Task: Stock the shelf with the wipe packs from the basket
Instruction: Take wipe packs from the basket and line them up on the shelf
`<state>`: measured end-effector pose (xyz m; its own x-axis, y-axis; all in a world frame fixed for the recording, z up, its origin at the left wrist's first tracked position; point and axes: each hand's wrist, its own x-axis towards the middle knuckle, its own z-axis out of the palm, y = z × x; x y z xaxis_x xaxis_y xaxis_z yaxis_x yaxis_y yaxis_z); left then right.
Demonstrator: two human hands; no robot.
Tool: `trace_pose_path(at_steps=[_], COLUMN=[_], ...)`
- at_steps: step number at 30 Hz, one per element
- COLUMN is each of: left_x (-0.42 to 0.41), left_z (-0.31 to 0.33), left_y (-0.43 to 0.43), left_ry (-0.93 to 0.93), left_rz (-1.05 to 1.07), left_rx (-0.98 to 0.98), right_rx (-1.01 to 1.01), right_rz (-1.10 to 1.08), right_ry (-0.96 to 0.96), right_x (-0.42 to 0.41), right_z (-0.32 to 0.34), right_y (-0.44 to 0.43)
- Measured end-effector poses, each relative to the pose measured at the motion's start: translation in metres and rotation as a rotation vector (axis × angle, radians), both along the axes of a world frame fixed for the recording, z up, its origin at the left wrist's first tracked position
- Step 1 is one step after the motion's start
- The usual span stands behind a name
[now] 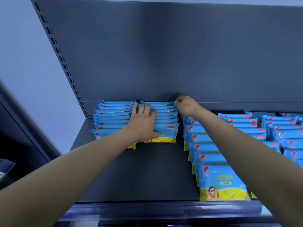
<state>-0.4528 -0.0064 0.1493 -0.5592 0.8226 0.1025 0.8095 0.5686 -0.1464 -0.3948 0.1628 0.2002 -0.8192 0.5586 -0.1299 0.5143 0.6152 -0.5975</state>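
At the shelf's (147, 169) back left corner stands a first row of wipe packs (113, 118), upright, faces forward. Just beside it is the second row (165, 118). The left hand (143, 122) lies flat on its tops, fingers straight, thumb against the front pack. The right hand (186, 106), fingers curled, pinches the right corner of the rearmost pack (157, 103). Further right, a longer row (206, 154) reaches the front edge, with more rows (278, 128) beyond.

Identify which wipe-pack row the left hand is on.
Second row from the left: the left hand lies flat across its pack tops. The leftmost row lies beside the hand, the long row beyond a gap.
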Motion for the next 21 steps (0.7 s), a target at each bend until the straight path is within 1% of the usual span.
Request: trace_pose_path(at_steps=[2, 3, 4, 6, 8, 9, 11, 13, 14, 17, 18, 19, 21], left_x=[0.000, 0.000, 0.000, 0.000, -0.003, -0.006, -0.011, -0.014, -0.016, -0.022, -0.025, -0.027, -0.030], left_z=[-0.001, -0.002, -0.003, -0.003, -0.001, 0.001, 0.005, 0.011, 0.015, 0.030, 0.034, 0.036, 0.037], left_y=[0.001, 0.002, 0.003, 0.003, 0.002, 0.001, -0.001, -0.005, -0.008, -0.027, -0.036, -0.046, -0.065], left_ry=[0.036, 0.030, 0.009, -0.042, -0.076, -0.092, -0.131, -0.193, -0.233, -0.315, -0.329, -0.339, -0.314], left_rz=[-0.009, -0.007, 0.005, 0.027, 0.021, 0.010, -0.017, -0.046, -0.054, -0.042, -0.027, -0.002, 0.075], left_rx=[-0.046, -0.064, -0.078, -0.105, -0.129, -0.136, -0.133, -0.119, -0.104, -0.043, -0.054, -0.096, -0.265], right_rx=[-0.184, -0.248, -0.265, -0.239, -0.141, -0.035, 0.160, 0.299, 0.352, 0.423, 0.440, 0.457, 0.496], right_rz=[0.042, 0.082, 0.126, 0.181, 0.227, 0.268, 0.372, 0.447, 0.458, 0.442, 0.437, 0.433, 0.429], right_ry=[-0.042, -0.106, -0.175, -0.232, -0.228, -0.245, -0.348, -0.470, -0.494, -0.491, -0.499, -0.511, -0.520], right_x=[0.002, 0.002, 0.002, 0.003, 0.005, 0.006, 0.008, 0.011, 0.012, 0.013, 0.013, 0.013, 0.010], right_z=[-0.002, -0.003, -0.004, -0.001, 0.003, 0.004, 0.005, 0.002, 0.000, -0.003, -0.002, -0.002, -0.003], right_y=[-0.006, -0.007, -0.009, -0.010, -0.008, -0.007, -0.010, -0.016, -0.019, -0.026, -0.029, -0.032, -0.041])
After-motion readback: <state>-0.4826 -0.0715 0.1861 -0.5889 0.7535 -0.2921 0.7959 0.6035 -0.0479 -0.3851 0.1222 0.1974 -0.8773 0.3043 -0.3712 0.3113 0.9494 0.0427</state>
